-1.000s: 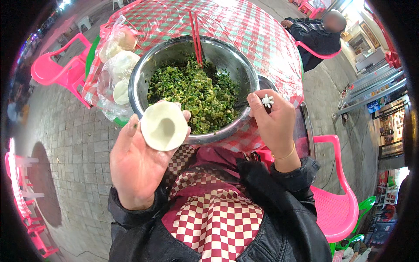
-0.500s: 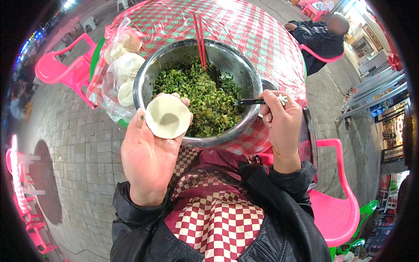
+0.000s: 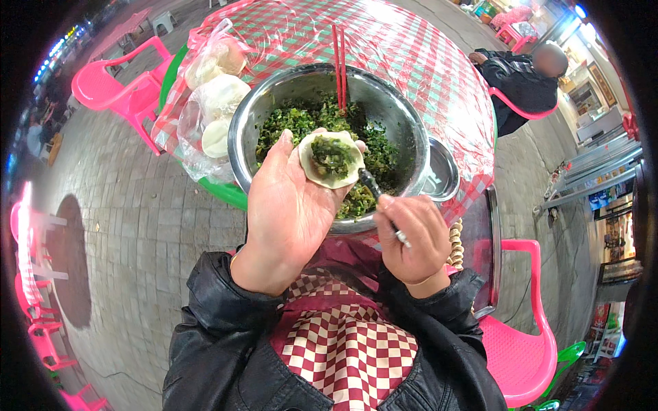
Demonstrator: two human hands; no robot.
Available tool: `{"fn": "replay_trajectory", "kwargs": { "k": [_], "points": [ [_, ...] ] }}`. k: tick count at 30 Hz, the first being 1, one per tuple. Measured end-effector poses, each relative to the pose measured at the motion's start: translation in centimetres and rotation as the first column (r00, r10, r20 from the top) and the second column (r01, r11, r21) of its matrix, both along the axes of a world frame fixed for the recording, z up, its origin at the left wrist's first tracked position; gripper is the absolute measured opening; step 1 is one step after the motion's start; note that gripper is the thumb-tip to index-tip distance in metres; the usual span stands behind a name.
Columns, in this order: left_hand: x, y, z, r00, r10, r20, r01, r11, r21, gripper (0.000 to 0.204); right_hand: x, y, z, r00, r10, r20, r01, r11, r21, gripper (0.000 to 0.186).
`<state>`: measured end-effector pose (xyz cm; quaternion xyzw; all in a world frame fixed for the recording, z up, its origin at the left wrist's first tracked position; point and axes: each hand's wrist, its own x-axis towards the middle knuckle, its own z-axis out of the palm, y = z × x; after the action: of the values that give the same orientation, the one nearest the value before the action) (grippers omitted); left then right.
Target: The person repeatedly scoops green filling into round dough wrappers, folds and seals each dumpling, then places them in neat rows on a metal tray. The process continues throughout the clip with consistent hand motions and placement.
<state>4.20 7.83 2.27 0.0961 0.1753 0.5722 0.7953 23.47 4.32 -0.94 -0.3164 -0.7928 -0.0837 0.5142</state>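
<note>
On my left hand (image 3: 284,216) rests a round dumpling wrapper (image 3: 330,182), cupped by the fingers over the bowl. A mound of chopped green filling (image 3: 332,157) lies in its middle. My right hand (image 3: 415,240) grips a slim black-handled utensil (image 3: 371,183) with a white end; its tip touches or nearly touches the wrapper's right edge, and the tip's shape is hidden. Below both hands stands a large steel bowl (image 3: 401,116) of chopped green filling, partly covered by my left hand. Red chopsticks (image 3: 340,75) stick up from the bowl's far side.
Clear plastic bags of wrappers (image 3: 218,99) lie left of the bowl on the checked tablecloth (image 3: 439,75). A small steel dish (image 3: 444,171) sits to its right. Shaped dumplings (image 3: 455,245) line a tray (image 3: 488,253) near a pink chair (image 3: 517,349). A person (image 3: 524,82) sits beyond the table.
Filling now lies on the wrapper, which was bare. My left hand has moved right over the bowl, and my right hand has brought the utensil out of the filling to the wrapper.
</note>
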Motion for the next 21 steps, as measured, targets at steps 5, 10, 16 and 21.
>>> {"fn": "replay_trajectory", "kwargs": {
  "k": [5, 10, 16, 21],
  "points": [
    [-0.3, -0.2, -0.3, 1.0, -0.01, -0.017, 0.009, 0.999, -0.034, 0.063, 0.7, -0.4, 0.0, 0.997, 0.027, 0.067, -0.028, 1.0, 0.012, 0.039],
    [-0.2, -0.2, -0.3, 1.0, -0.008, -0.023, 0.008, 1.0, -0.027, 0.058, 1.2, -0.5, 1.1, 0.998, 0.038, 0.049, -0.038, 0.999, 0.006, 0.037],
    [-0.2, -0.6, 0.1, 0.998, 0.018, -0.052, -0.021, 0.999, -0.046, 0.061, 1.7, -0.9, 1.8, 0.996, 0.062, -0.062, -0.067, 0.996, -0.067, 0.027],
    [-0.3, -0.9, 0.1, 0.998, 0.014, -0.067, -0.017, 0.999, -0.04, 0.059, 1.6, -0.4, 1.6, 0.996, 0.049, -0.073, -0.051, 0.999, -0.018, 0.028]
  ]
}}
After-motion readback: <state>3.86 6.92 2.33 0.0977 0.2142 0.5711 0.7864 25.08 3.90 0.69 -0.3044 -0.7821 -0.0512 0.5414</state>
